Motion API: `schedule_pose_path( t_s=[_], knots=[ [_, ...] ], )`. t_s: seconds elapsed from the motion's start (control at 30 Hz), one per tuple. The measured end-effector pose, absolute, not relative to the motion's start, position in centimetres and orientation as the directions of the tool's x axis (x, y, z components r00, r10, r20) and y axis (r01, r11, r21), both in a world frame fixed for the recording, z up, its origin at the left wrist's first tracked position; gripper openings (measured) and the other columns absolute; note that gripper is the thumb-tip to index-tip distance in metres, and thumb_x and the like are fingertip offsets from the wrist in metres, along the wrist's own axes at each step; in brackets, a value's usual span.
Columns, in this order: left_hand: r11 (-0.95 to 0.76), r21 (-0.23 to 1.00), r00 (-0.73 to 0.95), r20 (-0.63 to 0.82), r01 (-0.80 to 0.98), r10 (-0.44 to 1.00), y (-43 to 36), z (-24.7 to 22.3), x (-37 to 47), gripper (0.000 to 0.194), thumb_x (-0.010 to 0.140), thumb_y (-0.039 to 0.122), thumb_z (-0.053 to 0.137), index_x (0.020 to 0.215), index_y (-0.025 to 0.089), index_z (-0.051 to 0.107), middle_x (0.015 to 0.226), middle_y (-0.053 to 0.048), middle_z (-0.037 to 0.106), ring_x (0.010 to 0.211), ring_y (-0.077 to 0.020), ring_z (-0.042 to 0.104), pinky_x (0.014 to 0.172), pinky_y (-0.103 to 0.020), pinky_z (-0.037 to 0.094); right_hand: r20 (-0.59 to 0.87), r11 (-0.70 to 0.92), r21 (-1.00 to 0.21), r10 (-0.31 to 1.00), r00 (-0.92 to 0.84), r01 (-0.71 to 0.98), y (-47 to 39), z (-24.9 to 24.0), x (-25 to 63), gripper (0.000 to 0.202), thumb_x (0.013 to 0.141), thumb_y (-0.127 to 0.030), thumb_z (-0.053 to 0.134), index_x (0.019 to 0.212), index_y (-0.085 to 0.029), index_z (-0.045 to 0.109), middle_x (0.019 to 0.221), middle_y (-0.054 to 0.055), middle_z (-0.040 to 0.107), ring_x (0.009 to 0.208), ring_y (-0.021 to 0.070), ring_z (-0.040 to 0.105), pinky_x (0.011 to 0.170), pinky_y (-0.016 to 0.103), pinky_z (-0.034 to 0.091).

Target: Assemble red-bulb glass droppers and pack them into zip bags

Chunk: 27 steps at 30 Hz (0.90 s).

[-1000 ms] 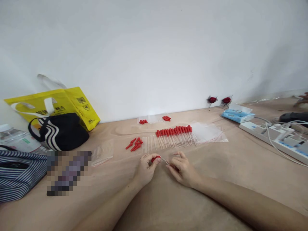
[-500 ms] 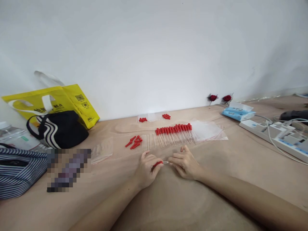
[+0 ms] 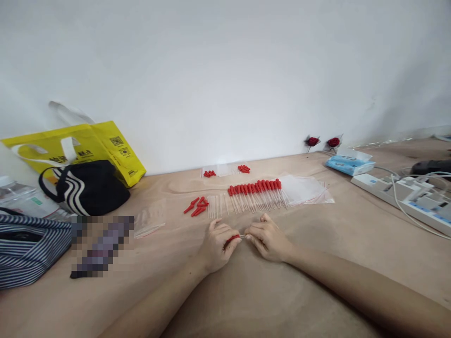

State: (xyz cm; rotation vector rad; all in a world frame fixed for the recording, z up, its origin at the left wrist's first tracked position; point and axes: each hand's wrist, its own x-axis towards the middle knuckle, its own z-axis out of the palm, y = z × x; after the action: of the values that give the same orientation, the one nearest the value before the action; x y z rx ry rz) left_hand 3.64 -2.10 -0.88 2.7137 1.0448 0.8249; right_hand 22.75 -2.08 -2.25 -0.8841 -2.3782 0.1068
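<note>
My left hand [image 3: 219, 246] pinches a red rubber bulb [image 3: 231, 240] at the middle of the table. From its right end a thin clear tube [image 3: 242, 236] reaches into the fingertips of my right hand [image 3: 266, 238], which are closed on it. Behind my hands lies a row of clear droppers with red bulbs [image 3: 255, 188], side by side. Left of that row are several bare clear tubes [image 3: 214, 206] and a small pile of loose red bulbs [image 3: 197, 205].
Plastic bags [image 3: 305, 189] lie right of the row; more red bulbs [image 3: 244, 169] rest near the wall. At left are a yellow bag [image 3: 102, 141], a black bag [image 3: 102, 188] and a striped bag [image 3: 31, 249]. At right are a tissue pack [image 3: 348, 164] and a power strip [image 3: 405, 202].
My right hand has shifted slightly left, closer to my left hand, and less of the clear tube shows between them.
</note>
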Motion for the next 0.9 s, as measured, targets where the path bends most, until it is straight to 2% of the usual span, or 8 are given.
schedule_pose_path(
  t_s=[0.13, 0.27, 0.37, 0.43, 0.5, 0.6, 0.73, 0.9],
  knots=[
    [-0.731, 0.303, 0.59, 0.442, 0.611, 0.676, -1.4, -0.8, 3.4, 0.017, 0.084, 0.022, 0.043, 0.076, 0.018, 0.057, 0.07, 0.0, 0.062, 0.069, -0.014, 0.055, 0.089, -0.039, 0.028, 0.449, 0.751, -0.257, 0.65, -0.613, 0.608, -1.8, -1.3, 22.8, 0.023, 0.086, -0.022, 0.037, 0.084, -0.017, 0.06, 0.074, 0.003, 0.06, 0.069, 0.0132, 0.048, 0.066, 0.029, 0.023],
    [-0.781, 0.24, 0.648, 0.448, 0.576, 0.615, -1.0, -0.6, 3.0, 0.016, 0.084, 0.022, 0.044, 0.077, 0.02, 0.058, 0.072, 0.0, 0.063, 0.073, -0.0151, 0.055, 0.09, -0.038, 0.028, 0.388, 0.737, -0.219, 0.667, -0.636, 0.64, -2.0, -0.1, 23.1, 0.018, 0.082, -0.024, 0.046, 0.085, -0.021, 0.063, 0.078, 0.003, 0.061, 0.076, 0.0153, 0.049, 0.066, 0.029, 0.024],
    [-0.763, 0.191, 0.614, 0.489, 0.617, 0.619, -0.7, -0.5, 2.4, 0.015, 0.081, 0.029, 0.049, 0.091, 0.022, 0.058, 0.088, -0.003, 0.063, 0.086, -0.0184, 0.053, 0.09, -0.037, 0.029, 0.359, 0.716, -0.237, 0.692, -0.626, 0.657, -1.9, 0.0, 23.2, 0.017, 0.08, -0.022, 0.046, 0.082, -0.02, 0.063, 0.076, 0.004, 0.062, 0.075, 0.0157, 0.05, 0.066, 0.029, 0.027],
    [-0.68, 0.173, 0.495, 0.563, 0.713, 0.662, -0.3, -0.5, 1.8, 0.03, 0.078, 0.033, 0.053, 0.105, 0.021, 0.053, 0.102, -0.006, 0.058, 0.098, -0.0222, 0.049, 0.09, -0.038, 0.029, 0.365, 0.652, -0.33, 0.755, -0.545, 0.682, -1.2, -0.2, 23.2, 0.018, 0.079, -0.019, 0.045, 0.081, -0.019, 0.063, 0.076, 0.004, 0.063, 0.074, 0.0156, 0.052, 0.066, 0.028, 0.03],
    [-0.537, 0.198, 0.317, 0.625, 0.82, 0.714, 0.4, -0.6, 1.0, 0.039, 0.075, 0.034, 0.055, 0.111, 0.018, 0.049, 0.107, -0.009, 0.055, 0.101, -0.0244, 0.047, 0.089, -0.038, 0.031, 0.372, 0.529, -0.48, 0.845, -0.384, 0.699, 0.1, -0.4, 23.0, 0.019, 0.079, -0.019, 0.045, 0.089, -0.018, 0.061, 0.075, 0.003, 0.063, 0.069, 0.0147, 0.054, 0.064, 0.026, 0.034],
    [-0.277, 0.25, 0.072, 0.609, 0.928, 0.79, 1.6, -0.8, -0.4, 0.028, 0.073, 0.032, 0.057, 0.098, 0.02, 0.056, 0.102, -0.008, 0.056, 0.096, -0.0252, 0.048, 0.083, -0.037, 0.034, 0.37, 0.355, -0.627, 0.919, -0.136, 0.693, 2.7, -0.5, 22.1, 0.024, 0.078, -0.02, 0.046, 0.1, -0.016, 0.054, 0.074, 0.002, 0.063, 0.063, 0.0136, 0.054, 0.06, 0.024, 0.036],
    [-0.043, 0.223, -0.086, 0.536, 0.974, 0.84, 2.5, -0.7, -1.6, 0.018, 0.07, 0.035, 0.06, 0.082, 0.021, 0.062, 0.092, -0.007, 0.056, 0.091, -0.0263, 0.049, 0.078, -0.036, 0.036, 0.346, 0.203, -0.639, 0.937, 0.042, 0.742, 5.6, -0.5, 19.9, 0.019, 0.075, -0.02, 0.047, 0.094, -0.017, 0.051, 0.072, 0.001, 0.064, 0.065, 0.0143, 0.056, 0.062, 0.024, 0.034],
    [-0.002, 0.205, -0.096, 0.464, 0.979, 0.881, 2.8, -0.7, -2.3, 0.018, 0.072, 0.034, 0.058, 0.085, 0.022, 0.06, 0.085, -0.005, 0.056, 0.089, -0.0255, 0.051, 0.076, -0.035, 0.037, 0.282, 0.062, -0.54, 0.953, 0.11, 0.84, 7.2, -0.7, 17.6, 0.015, 0.074, -0.02, 0.046, 0.087, -0.018, 0.053, 0.074, 0.003, 0.065, 0.075, 0.0178, 0.058, 0.067, 0.028, 0.029]
  ],
)
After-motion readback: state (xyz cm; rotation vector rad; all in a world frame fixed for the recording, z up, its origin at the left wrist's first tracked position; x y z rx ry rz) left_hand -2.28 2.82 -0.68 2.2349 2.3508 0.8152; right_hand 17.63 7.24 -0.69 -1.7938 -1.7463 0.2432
